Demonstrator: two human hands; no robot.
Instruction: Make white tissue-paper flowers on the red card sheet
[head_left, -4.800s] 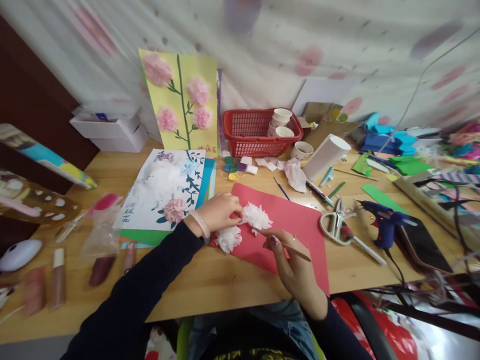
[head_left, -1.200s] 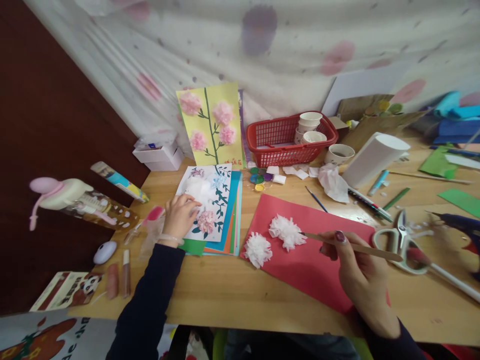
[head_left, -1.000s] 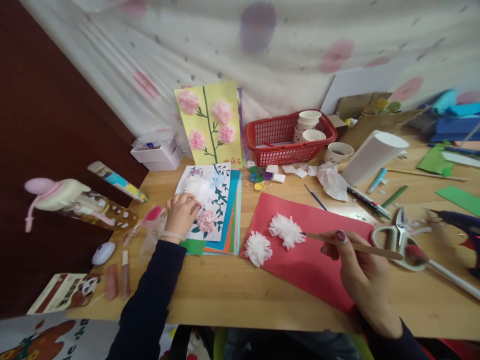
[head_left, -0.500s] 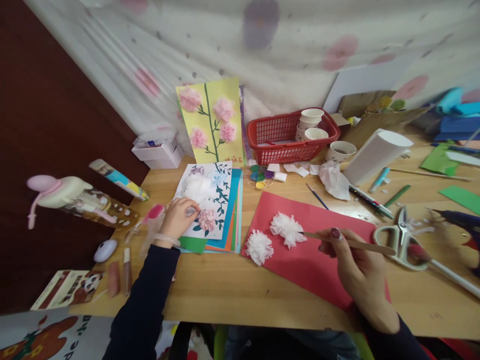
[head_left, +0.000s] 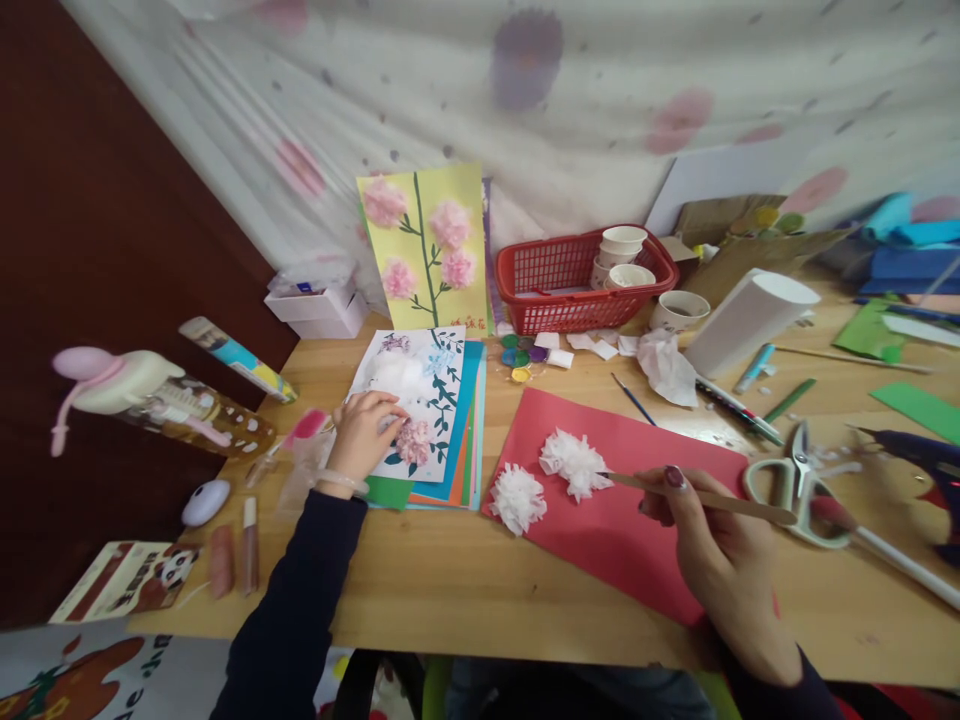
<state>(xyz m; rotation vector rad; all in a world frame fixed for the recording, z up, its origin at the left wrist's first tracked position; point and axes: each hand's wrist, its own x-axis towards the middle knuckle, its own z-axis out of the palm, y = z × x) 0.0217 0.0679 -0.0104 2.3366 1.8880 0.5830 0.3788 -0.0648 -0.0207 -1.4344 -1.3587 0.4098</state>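
Observation:
My right hand (head_left: 720, 550) pinches a flat wooden stick (head_left: 742, 503). Its dark, narrow tip meets the right edge of a ruffled white paper flower (head_left: 570, 460) on a red sheet (head_left: 622, 540). A second white paper flower (head_left: 517, 498) lies to its left at the sheet's corner. Over a white floral card (head_left: 376, 356) my left hand (head_left: 366, 435) rests with fingers curled together, and what they hold, if anything, is hidden. Just beyond those fingers sits a puff of white cotton (head_left: 401, 375); a pink tissue flower (head_left: 415, 441) is beside them.
Coloured sheets (head_left: 471, 400) lie under the card. Behind stand a yellow flower picture (head_left: 442, 190) and a red basket (head_left: 540, 275) with paper cups. Scissors (head_left: 799, 490), a glue gun (head_left: 911, 455) and a white paper roll (head_left: 742, 325) are at right; a bottle (head_left: 187, 400) is at left.
My left hand has shifted slightly right on the card, its fingers lower and closer to the pink flower. My right hand and the stick are nearly where they were. The view tilts a little.

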